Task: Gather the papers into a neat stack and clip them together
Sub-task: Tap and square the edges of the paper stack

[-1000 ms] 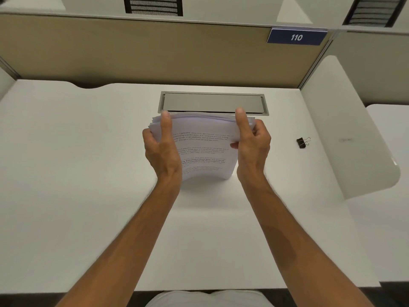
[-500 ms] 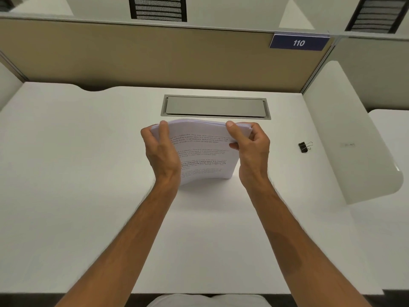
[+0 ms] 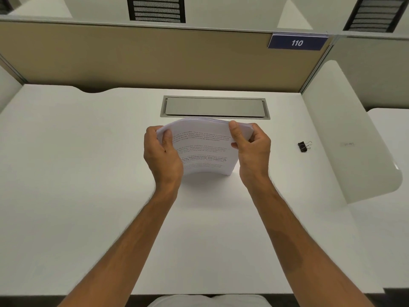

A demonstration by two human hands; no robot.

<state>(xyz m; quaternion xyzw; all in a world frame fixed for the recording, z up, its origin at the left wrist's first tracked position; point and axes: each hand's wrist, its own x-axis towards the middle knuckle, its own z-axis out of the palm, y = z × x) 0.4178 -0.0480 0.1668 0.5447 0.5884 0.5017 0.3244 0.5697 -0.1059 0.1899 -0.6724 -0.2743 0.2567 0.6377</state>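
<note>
A stack of printed white papers (image 3: 203,149) stands on its lower edge on the white desk (image 3: 77,173), bowed toward me. My left hand (image 3: 162,155) grips the stack's left side, thumb on the front sheet. My right hand (image 3: 252,149) holds the right side, thumb pressed near the top edge. The top edges of the sheets look nearly level. A small black binder clip (image 3: 303,146) lies on the desk, well to the right of my right hand, untouched.
A grey metal cable hatch (image 3: 215,107) is set into the desk just behind the papers. A tan partition (image 3: 132,56) with a blue "110" sign (image 3: 296,42) closes the back. A white curved side panel (image 3: 345,134) borders the desk on the right.
Both thumbs have curled down from pointing up along the stack's sides onto its top corners. The fanned top edges of the sheets have come together, and the stack now bows more.
</note>
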